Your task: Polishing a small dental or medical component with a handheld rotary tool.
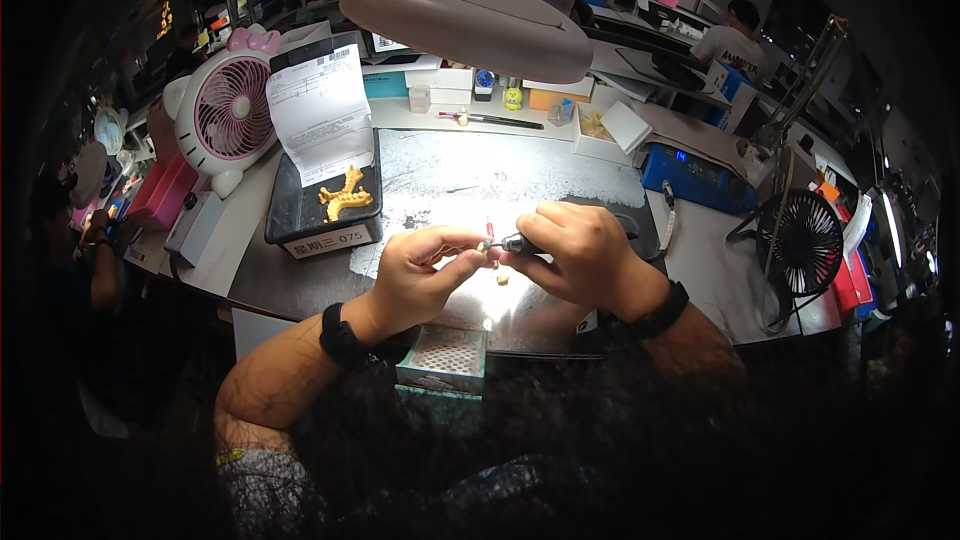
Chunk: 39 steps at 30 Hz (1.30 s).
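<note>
Bare forearms (270, 370), with dark bands (343, 337) at the wrists, reached over the counter (300, 285) beneath a big grey lamp (465, 20). From where I stood, the left hand (425, 265) was pinching a small pale piece (482, 247) between thumb and fingers, above the brightly lit part of the counter. Curled round a black-handled tool (515, 243), the right hand (575, 252) pointed its slim tip at that piece; whether the two touched, I couldn't tell. Another yellowish bit (503, 279) lay on the counter just below. Over to the left stood a black tray (285, 228) bearing yellow dental models (346, 198) and a paper sheet (315, 105). It looked to me like fine shaping or finishing; the next move seemed to call for a steady pinch, small turns of the piece and light pressure.
</note>
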Each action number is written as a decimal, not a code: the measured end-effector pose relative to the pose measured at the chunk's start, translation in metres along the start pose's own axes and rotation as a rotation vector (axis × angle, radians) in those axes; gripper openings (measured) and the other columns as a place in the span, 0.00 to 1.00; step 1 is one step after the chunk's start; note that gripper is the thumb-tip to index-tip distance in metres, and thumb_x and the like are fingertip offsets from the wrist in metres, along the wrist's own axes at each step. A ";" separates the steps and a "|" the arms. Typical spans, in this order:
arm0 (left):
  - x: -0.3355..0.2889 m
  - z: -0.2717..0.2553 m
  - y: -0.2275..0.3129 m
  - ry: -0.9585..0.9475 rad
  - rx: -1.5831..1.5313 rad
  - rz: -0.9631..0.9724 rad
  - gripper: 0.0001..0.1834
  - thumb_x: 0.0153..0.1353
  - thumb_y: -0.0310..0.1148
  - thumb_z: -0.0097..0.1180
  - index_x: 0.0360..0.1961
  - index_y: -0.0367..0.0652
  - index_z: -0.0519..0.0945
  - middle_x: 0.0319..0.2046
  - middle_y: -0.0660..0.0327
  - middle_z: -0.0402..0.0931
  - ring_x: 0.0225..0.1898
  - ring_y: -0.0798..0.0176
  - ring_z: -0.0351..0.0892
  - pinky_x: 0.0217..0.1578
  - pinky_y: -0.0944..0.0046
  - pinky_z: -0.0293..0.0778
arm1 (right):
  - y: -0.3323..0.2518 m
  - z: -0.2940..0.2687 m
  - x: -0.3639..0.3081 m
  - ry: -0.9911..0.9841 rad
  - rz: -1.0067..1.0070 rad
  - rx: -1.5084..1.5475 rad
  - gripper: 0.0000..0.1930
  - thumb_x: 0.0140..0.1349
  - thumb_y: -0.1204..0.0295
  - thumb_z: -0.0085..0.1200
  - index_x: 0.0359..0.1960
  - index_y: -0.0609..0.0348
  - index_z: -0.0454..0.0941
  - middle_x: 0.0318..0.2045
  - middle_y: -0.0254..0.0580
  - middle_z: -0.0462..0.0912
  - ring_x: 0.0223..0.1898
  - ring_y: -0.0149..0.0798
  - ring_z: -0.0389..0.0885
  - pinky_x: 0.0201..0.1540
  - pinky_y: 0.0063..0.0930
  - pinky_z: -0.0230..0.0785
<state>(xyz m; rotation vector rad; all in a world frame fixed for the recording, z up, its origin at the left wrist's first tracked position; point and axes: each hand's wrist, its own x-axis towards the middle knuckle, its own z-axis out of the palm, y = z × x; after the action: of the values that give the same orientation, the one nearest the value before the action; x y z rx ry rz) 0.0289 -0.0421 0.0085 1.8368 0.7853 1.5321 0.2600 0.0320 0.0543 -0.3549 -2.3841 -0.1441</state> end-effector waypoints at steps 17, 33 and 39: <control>0.001 0.000 0.000 0.004 0.002 -0.010 0.08 0.70 0.24 0.64 0.47 0.30 0.86 0.39 0.53 0.90 0.42 0.66 0.90 0.44 0.68 0.86 | 0.002 0.003 -0.002 -0.001 0.007 0.014 0.15 0.60 0.58 0.70 0.33 0.53 0.79 0.24 0.39 0.76 0.23 0.43 0.80 0.25 0.37 0.72; 0.000 0.000 0.001 0.013 0.020 -0.042 0.08 0.70 0.24 0.64 0.46 0.31 0.87 0.39 0.53 0.90 0.41 0.66 0.91 0.44 0.68 0.86 | -0.001 0.000 0.000 -0.010 -0.001 0.008 0.14 0.60 0.58 0.70 0.33 0.53 0.80 0.24 0.39 0.77 0.24 0.43 0.81 0.25 0.37 0.73; 0.001 0.000 0.002 0.004 0.044 -0.027 0.08 0.70 0.24 0.64 0.46 0.31 0.87 0.39 0.53 0.90 0.41 0.65 0.91 0.44 0.67 0.86 | -0.001 0.001 -0.001 -0.009 -0.002 0.002 0.14 0.60 0.58 0.70 0.33 0.53 0.80 0.25 0.39 0.77 0.24 0.43 0.81 0.26 0.37 0.73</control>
<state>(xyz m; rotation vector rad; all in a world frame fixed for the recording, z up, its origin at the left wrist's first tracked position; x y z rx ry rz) 0.0288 -0.0431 0.0105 1.8477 0.8482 1.5130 0.2596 0.0312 0.0534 -0.3523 -2.3936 -0.1409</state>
